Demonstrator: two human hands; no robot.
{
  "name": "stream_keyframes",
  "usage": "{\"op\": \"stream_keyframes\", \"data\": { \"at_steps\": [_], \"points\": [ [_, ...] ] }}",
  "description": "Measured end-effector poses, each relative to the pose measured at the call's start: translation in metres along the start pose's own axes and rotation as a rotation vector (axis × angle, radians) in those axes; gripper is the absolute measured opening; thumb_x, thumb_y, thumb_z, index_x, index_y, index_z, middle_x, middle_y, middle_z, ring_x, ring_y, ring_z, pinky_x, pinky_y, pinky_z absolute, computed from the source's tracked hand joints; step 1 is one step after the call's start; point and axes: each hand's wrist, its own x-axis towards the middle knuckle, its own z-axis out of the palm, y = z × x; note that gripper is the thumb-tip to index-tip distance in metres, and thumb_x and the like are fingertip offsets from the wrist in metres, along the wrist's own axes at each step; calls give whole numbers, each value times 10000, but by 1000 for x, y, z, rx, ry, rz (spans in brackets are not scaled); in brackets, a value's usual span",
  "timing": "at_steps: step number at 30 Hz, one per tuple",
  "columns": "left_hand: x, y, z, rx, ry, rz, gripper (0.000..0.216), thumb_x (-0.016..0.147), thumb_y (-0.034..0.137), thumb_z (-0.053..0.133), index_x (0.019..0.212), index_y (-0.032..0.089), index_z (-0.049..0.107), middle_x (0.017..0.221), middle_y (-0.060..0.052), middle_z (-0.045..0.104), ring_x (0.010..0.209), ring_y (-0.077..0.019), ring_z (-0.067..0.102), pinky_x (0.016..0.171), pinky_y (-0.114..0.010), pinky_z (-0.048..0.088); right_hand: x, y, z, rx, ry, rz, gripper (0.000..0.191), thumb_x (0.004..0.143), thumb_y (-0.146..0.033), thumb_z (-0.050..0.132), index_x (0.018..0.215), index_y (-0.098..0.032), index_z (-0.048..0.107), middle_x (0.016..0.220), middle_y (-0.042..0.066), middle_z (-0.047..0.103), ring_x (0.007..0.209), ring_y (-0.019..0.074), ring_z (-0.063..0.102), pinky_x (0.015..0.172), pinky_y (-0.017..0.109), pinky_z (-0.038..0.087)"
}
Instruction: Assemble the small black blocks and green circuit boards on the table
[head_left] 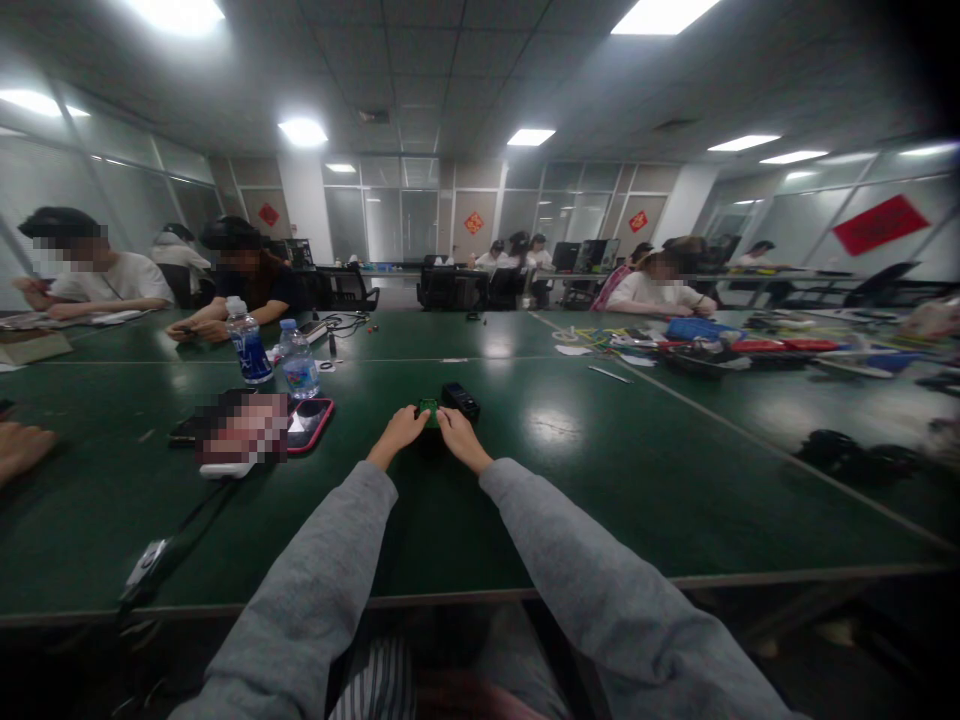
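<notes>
Both of my arms, in grey sleeves, reach out over a dark green table (570, 470). My left hand (399, 432) and my right hand (459, 434) meet on a small green object (428, 410) lying on the table, fingers curled onto it from either side. Just behind it, to the right, lies a small black device (460, 400). How firmly each hand grips the green object is too small to see.
Two water bottles (248, 345) stand at the left, with a red-cased phone (310, 422) and a black cable (187, 530) nearer me. Other people sit around the tables; someone's hand (21, 448) rests at the far left. Tools and coloured parts (705, 340) clutter the right table.
</notes>
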Motion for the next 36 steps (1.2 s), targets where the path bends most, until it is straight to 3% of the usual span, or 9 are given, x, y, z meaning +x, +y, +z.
{"op": "stream_keyframes", "data": {
  "at_steps": [13,19,25,36],
  "points": [
    [-1,1,0,-129,32,-17,322,886,417,522,985,140,653,1068,-148,682,1017,-256,625,881,-318,437,-1,-1,1,8,4,-14,423,967,-415,391,1228,-157,602,1166,116,596,1115,185,538,1032,326,367],
    [13,-12,8,-84,38,-10,404,903,439,492,1087,103,622,1143,-183,647,1026,-267,615,885,-346,444,9,13,11,-43,4,-56,457,977,-382,351,1265,-102,571,1178,146,582,1116,201,530,1033,340,372],
    [18,-23,15,-37,24,-28,420,916,442,480,1121,101,611,1160,-175,644,1044,-258,607,897,-341,439,13,28,21,-24,-14,-54,453,981,-415,344,1283,-158,564,1231,113,571,1157,199,510,1057,349,358],
    [21,-22,17,-42,16,-16,428,921,443,464,1131,96,602,1170,-181,632,1046,-260,602,905,-351,439,12,21,13,-23,-53,-36,467,993,-418,305,1307,-170,546,1220,93,581,1142,184,514,1046,341,369]
  ]
}}
